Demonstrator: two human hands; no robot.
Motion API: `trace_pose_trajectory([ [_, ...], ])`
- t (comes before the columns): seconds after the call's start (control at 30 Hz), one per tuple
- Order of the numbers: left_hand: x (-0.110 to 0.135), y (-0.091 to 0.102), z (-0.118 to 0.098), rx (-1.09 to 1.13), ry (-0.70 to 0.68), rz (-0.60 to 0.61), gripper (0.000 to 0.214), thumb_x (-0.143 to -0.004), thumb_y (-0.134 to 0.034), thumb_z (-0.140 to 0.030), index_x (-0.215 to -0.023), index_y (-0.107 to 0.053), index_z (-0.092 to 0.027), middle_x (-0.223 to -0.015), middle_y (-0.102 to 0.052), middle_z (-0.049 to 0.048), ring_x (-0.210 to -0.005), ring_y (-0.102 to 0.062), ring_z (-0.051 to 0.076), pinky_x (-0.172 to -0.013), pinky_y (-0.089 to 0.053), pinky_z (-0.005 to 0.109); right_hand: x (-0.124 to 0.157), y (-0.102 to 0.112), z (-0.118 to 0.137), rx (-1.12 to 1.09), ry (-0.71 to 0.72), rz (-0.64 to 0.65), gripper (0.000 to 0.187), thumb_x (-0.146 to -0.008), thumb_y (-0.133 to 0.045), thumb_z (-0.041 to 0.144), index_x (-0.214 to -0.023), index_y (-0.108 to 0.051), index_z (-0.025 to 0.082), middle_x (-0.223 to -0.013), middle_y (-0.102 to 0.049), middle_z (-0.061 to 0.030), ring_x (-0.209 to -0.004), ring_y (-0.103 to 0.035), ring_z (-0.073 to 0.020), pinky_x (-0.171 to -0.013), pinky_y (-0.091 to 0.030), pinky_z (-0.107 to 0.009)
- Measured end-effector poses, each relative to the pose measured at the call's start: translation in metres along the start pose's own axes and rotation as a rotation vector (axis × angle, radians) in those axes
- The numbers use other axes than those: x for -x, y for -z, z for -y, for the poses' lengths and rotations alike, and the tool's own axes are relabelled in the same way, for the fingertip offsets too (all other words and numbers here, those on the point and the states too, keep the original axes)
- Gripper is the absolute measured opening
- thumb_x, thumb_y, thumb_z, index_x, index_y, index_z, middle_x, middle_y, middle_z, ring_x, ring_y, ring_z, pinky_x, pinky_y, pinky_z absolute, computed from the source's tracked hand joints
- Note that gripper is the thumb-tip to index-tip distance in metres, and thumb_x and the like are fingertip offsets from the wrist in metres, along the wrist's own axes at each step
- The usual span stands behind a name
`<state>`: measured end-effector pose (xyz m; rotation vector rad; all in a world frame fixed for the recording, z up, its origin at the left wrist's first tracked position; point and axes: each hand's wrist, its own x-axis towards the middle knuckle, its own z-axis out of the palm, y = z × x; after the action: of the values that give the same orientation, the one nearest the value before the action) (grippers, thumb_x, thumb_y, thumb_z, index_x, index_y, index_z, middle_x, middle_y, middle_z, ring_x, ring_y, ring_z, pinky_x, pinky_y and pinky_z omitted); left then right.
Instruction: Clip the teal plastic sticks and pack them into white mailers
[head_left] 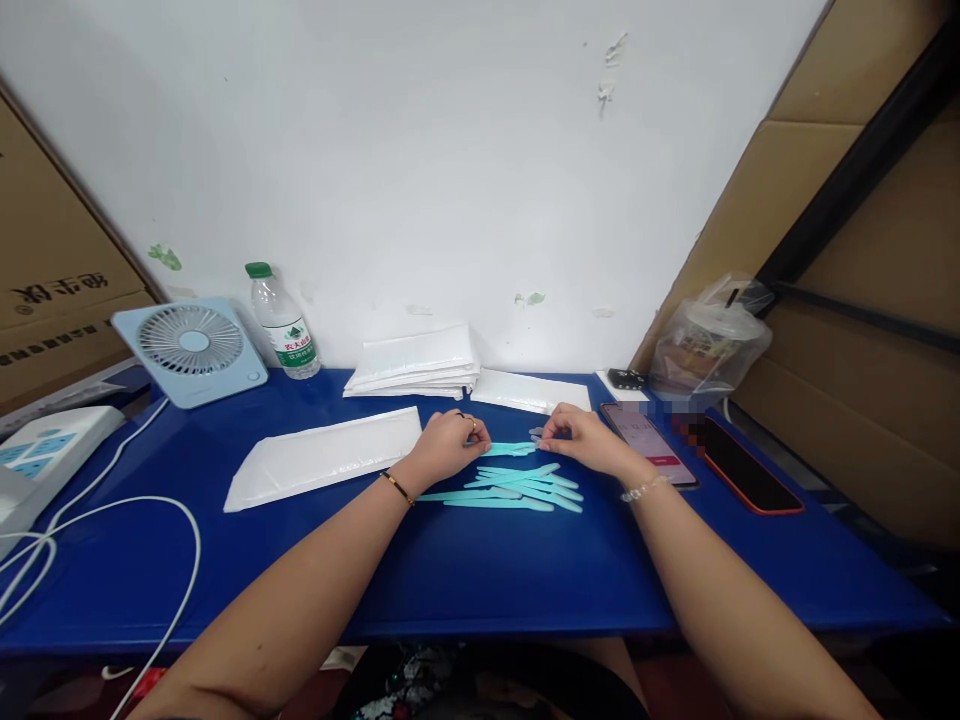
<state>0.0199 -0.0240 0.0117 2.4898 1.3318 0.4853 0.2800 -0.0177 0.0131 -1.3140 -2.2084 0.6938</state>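
My left hand (450, 446) is closed in a pinch on the left end of a small bundle of slim turquoise eyebrow razors (511, 449). At the bundle's right end, the fingers of my right hand (576, 438) pinch the pale, clear-looking tips. Just nearer to me, a loose pile of similar turquoise razors (525, 488) lies fanned out on the blue table (510, 580). A white padded mailer (322, 455) lies flat to the left of my left hand. Beyond my right hand is another white mailer (525, 388), partly covered by the fingers.
A stack of white mailers (412, 362) stands by the wall. To the left are a blue fan (193, 345), a water bottle (285, 325), a power strip (45, 455) and white cables. On the right lie two phones (651, 445) (750, 470) and a bagged drink cup (709, 345).
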Motion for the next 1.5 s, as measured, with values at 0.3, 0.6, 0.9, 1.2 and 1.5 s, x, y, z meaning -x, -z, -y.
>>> trace_pose_trajectory([
  [0.3, 0.002, -0.006, 0.010, 0.018, -0.053, 0.011, 0.023, -0.082, -0.055, -0.041, -0.098, -0.065, -0.028, -0.094, -0.064, 0.0003, -0.095, -0.054, 0.020, -0.083, -0.038, 0.031, 0.009, 0.012, 0.007, 0.036, 0.059, 0.185, 0.032, -0.070, -0.069, 0.052, -0.082, -0.070, 0.022, -0.086, -0.055, -0.0034, -0.080, -0.055, -0.0189, -0.070, -0.040, -0.030],
  [0.6, 0.009, 0.003, -0.010, 0.065, -0.108, -0.048, 0.033, -0.088, -0.045, -0.049, -0.099, -0.065, -0.025, -0.096, -0.066, 0.0007, -0.091, -0.057, 0.017, -0.078, -0.039, 0.028, 0.006, 0.004, 0.004, -0.022, 0.069, 0.179, 0.028, -0.072, -0.068, 0.047, -0.076, -0.066, 0.020, -0.081, -0.054, -0.0023, -0.076, -0.053, -0.0166, -0.068, -0.040, -0.029],
  [0.9, 0.005, 0.000, -0.008, 0.019, -0.099, -0.007, 0.031, -0.090, -0.045, -0.041, -0.107, -0.065, -0.025, -0.102, -0.067, 0.0016, -0.094, -0.059, 0.018, -0.080, -0.040, 0.029, 0.004, 0.001, 0.002, -0.188, 0.006, 0.136, 0.032, -0.070, -0.069, 0.047, -0.075, -0.062, 0.017, -0.080, -0.057, -0.0021, -0.070, -0.055, -0.0143, -0.064, -0.044, -0.029],
  [1.2, 0.001, 0.004, -0.001, 0.062, -0.114, -0.017, 0.032, -0.092, -0.042, -0.038, -0.105, -0.067, -0.023, -0.092, -0.065, 0.0038, -0.089, -0.057, 0.017, -0.079, -0.041, 0.027, 0.004, 0.009, -0.004, -0.238, -0.080, 0.099, 0.031, -0.068, -0.070, 0.045, -0.076, -0.061, 0.016, -0.076, -0.063, -0.0029, -0.071, -0.060, -0.0159, -0.065, -0.046, -0.028],
  [1.5, 0.003, 0.000, 0.013, 0.025, -0.013, -0.047, 0.037, -0.085, -0.051, -0.046, -0.116, -0.061, -0.028, -0.106, -0.058, 0.0049, -0.100, -0.052, 0.022, -0.083, -0.042, 0.033, 0.001, 0.007, -0.015, -0.043, -0.125, -0.029, 0.030, -0.065, -0.072, 0.045, -0.074, -0.068, 0.017, -0.078, -0.065, -0.0042, -0.070, -0.058, -0.0161, -0.062, -0.043, -0.028],
])
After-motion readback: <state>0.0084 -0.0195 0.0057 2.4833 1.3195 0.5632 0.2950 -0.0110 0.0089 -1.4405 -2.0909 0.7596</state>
